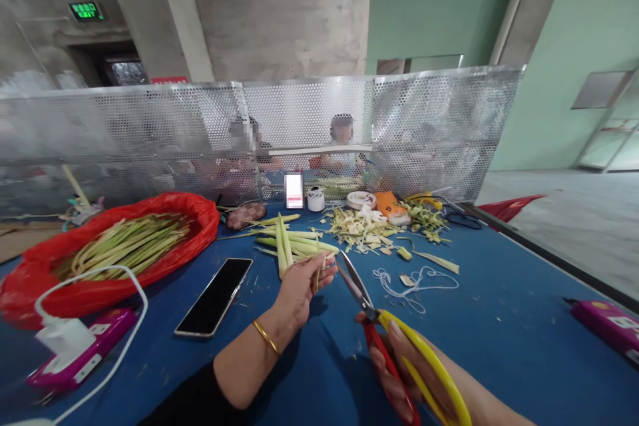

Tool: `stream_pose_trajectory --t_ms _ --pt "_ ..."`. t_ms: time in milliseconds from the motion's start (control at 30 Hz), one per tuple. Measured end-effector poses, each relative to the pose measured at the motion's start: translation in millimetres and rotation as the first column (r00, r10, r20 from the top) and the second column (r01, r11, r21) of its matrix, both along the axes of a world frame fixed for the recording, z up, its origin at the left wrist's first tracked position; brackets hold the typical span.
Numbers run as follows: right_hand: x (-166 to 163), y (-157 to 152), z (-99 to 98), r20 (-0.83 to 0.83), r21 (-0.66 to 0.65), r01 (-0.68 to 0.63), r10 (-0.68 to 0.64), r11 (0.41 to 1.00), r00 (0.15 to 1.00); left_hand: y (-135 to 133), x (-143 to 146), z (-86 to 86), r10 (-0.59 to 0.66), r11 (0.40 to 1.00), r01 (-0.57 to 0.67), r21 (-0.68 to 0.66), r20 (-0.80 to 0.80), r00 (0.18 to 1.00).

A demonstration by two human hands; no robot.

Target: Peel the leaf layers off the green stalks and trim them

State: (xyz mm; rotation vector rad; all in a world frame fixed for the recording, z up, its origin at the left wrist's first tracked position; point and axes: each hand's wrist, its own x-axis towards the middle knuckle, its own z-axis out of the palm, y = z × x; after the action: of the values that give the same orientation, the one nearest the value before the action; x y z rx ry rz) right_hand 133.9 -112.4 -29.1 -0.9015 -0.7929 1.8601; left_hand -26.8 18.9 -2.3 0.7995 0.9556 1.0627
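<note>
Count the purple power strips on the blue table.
2: one power strip at left, in front of the red bag, with a white charger on it; another power strip at right, cut off by the frame edge. Others could be hidden.

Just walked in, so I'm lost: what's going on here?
A person's left hand holds pale green stalks over a blue table. The right hand grips open scissors, red and yellow handled, their blades near the left hand. Plant scraps lie heaped farther back, and a red bag at left holds long stalks.

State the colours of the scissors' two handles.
One red handle, one yellow handle; the head view shows both.
</note>
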Motion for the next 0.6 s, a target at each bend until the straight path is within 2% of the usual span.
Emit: stream_pose_trajectory --t_ms 133,267,600 --pt "-6 -6 11.3 0.11 -0.039 0.047 -0.042 0.998 0.993 0 0 2.5 0.028 1.0 -0.028 0.008 0.021 0.999" --pt "-16 -10 20.5 0.236 -0.013 0.104 -0.098 0.994 0.967 -1 -1 4.6 0.042 0.999 -0.042 0.014 0.039 0.998" --pt "-25 -8 28.9 0.319 0.023 0.11 -0.112 0.994 0.941 -9 1 9.6 0.027 0.999 -0.028 0.015 0.051 0.998"
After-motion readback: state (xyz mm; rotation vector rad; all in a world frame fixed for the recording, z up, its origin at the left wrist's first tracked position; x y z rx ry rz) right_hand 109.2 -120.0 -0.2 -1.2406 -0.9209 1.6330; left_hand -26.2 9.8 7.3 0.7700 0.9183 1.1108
